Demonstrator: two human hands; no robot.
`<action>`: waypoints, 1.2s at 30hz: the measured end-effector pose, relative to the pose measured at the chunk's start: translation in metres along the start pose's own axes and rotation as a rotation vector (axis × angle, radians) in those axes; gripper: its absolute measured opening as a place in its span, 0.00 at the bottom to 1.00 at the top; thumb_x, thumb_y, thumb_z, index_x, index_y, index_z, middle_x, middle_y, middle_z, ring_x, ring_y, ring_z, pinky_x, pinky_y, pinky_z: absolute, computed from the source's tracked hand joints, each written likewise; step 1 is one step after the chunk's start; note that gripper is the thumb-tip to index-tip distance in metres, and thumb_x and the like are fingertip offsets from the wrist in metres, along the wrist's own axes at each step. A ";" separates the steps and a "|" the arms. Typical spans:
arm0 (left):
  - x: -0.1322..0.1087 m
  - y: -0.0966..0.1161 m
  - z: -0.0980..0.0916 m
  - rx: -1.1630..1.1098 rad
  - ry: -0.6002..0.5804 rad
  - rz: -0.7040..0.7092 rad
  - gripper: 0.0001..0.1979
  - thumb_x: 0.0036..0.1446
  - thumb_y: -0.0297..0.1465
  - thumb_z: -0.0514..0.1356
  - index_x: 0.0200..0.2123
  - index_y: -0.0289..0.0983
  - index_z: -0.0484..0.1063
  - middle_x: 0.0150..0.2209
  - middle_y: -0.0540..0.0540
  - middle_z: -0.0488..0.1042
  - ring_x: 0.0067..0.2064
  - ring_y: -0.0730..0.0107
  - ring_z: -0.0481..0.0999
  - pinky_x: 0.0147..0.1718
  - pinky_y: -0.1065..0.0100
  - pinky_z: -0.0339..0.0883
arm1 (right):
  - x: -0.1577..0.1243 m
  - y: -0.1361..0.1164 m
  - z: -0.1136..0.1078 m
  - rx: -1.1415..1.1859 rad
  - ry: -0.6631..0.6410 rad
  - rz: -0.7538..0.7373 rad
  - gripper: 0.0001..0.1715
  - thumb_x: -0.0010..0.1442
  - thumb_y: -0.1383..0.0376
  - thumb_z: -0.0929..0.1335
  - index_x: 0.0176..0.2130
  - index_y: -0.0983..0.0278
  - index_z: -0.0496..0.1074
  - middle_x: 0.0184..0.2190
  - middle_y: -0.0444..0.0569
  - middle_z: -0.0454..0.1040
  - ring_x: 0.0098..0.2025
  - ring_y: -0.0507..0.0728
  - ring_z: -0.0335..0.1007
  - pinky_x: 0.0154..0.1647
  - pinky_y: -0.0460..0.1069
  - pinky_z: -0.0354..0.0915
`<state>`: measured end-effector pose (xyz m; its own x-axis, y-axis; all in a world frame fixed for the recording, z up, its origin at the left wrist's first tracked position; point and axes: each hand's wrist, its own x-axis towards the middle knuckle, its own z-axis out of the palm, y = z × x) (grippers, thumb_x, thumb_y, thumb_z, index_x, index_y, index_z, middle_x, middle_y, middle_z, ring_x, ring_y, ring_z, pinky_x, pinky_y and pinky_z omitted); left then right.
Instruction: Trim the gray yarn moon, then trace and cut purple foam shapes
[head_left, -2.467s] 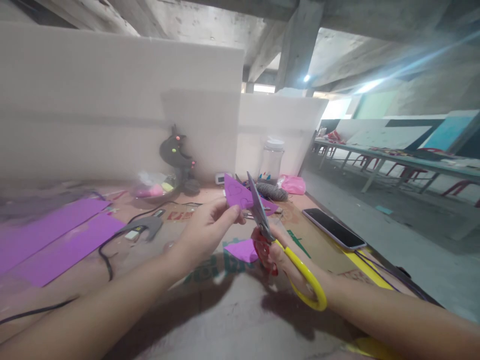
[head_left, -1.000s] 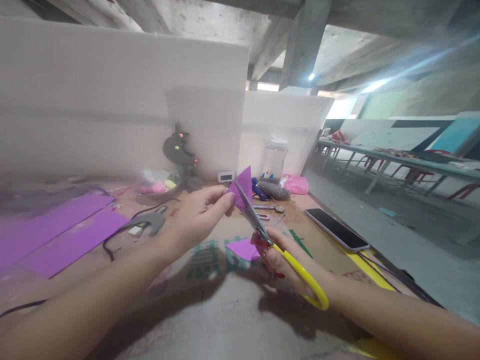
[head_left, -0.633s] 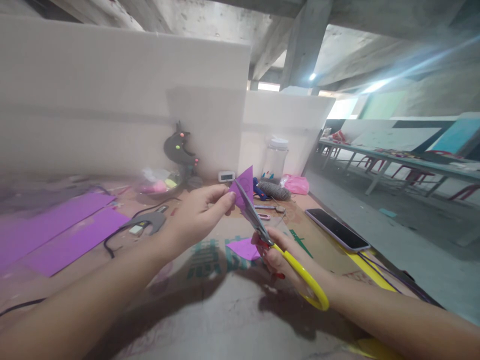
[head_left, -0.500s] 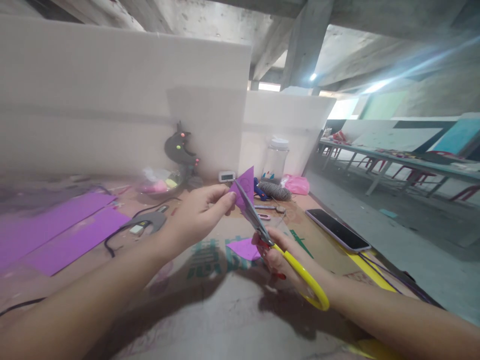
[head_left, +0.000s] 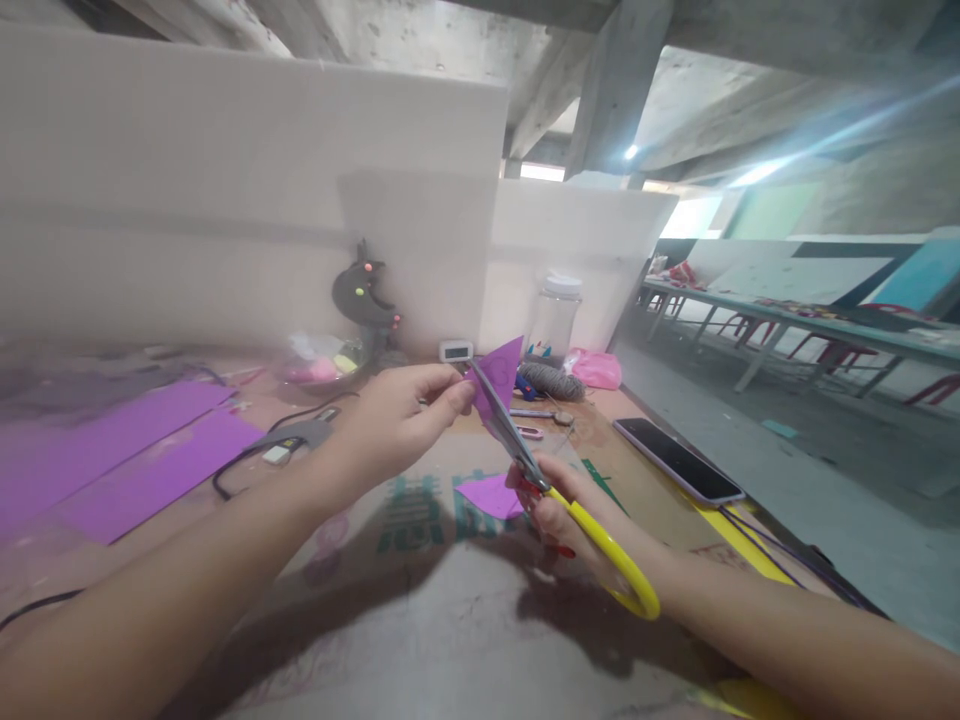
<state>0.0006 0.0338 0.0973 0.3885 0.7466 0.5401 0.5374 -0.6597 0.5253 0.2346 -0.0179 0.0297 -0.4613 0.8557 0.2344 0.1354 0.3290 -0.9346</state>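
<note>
Between thumb and fingers, my left hand [head_left: 420, 415] pinches the left edge of a small purple sheet piece [head_left: 504, 370] that has a drawn line on it. My right hand [head_left: 559, 505] grips a pair of scissors with yellow handles [head_left: 611, 555]. Their blades lie across the purple piece, the tips close to my left fingertips. Below them, a second purple scrap [head_left: 489, 495] lies on the cardboard, partly hidden by my right hand.
Large purple sheets [head_left: 161, 470] and a black cable lie left. Behind stand a dark crescent figure [head_left: 360, 300], a small digital clock [head_left: 456, 351], a clear jar [head_left: 555, 315], grey yarn [head_left: 551, 382] and a pink bag [head_left: 595, 369]. A phone [head_left: 679, 460] lies right.
The free corner of the purple piece has swung a little to the right along the scissors. Both hands stay nearly in place, and the view has shifted slightly.
</note>
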 end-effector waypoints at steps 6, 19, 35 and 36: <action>0.001 0.002 -0.002 0.018 -0.028 -0.032 0.19 0.67 0.43 0.52 0.30 0.38 0.71 0.25 0.53 0.68 0.29 0.70 0.68 0.28 0.68 0.55 | 0.000 0.000 0.001 0.012 0.021 0.041 0.35 0.58 0.37 0.67 0.45 0.63 0.66 0.33 0.44 0.63 0.27 0.48 0.54 0.24 0.45 0.55; 0.000 0.002 0.002 0.007 -0.020 -0.031 0.20 0.68 0.42 0.49 0.29 0.37 0.69 0.26 0.52 0.69 0.30 0.68 0.70 0.29 0.67 0.56 | 0.001 0.001 0.001 0.011 0.013 0.037 0.33 0.59 0.38 0.67 0.45 0.63 0.65 0.33 0.44 0.62 0.27 0.48 0.53 0.23 0.45 0.53; -0.003 0.015 0.003 -0.003 -0.071 0.084 0.19 0.68 0.36 0.51 0.27 0.37 0.71 0.25 0.54 0.72 0.30 0.72 0.72 0.30 0.70 0.59 | -0.004 0.004 -0.003 -0.088 -0.062 -0.079 0.33 0.62 0.37 0.63 0.50 0.60 0.65 0.38 0.47 0.62 0.37 0.54 0.59 0.38 0.50 0.64; -0.003 0.015 0.003 0.011 -0.074 0.077 0.19 0.68 0.37 0.51 0.27 0.37 0.71 0.25 0.53 0.73 0.30 0.71 0.72 0.30 0.70 0.59 | -0.004 0.003 -0.003 -0.093 -0.057 -0.076 0.33 0.62 0.37 0.63 0.50 0.60 0.66 0.38 0.47 0.63 0.37 0.54 0.59 0.39 0.50 0.64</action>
<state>0.0100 0.0218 0.1019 0.4829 0.6985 0.5281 0.5123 -0.7145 0.4766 0.2397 -0.0192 0.0271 -0.5223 0.8036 0.2855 0.1778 0.4300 -0.8851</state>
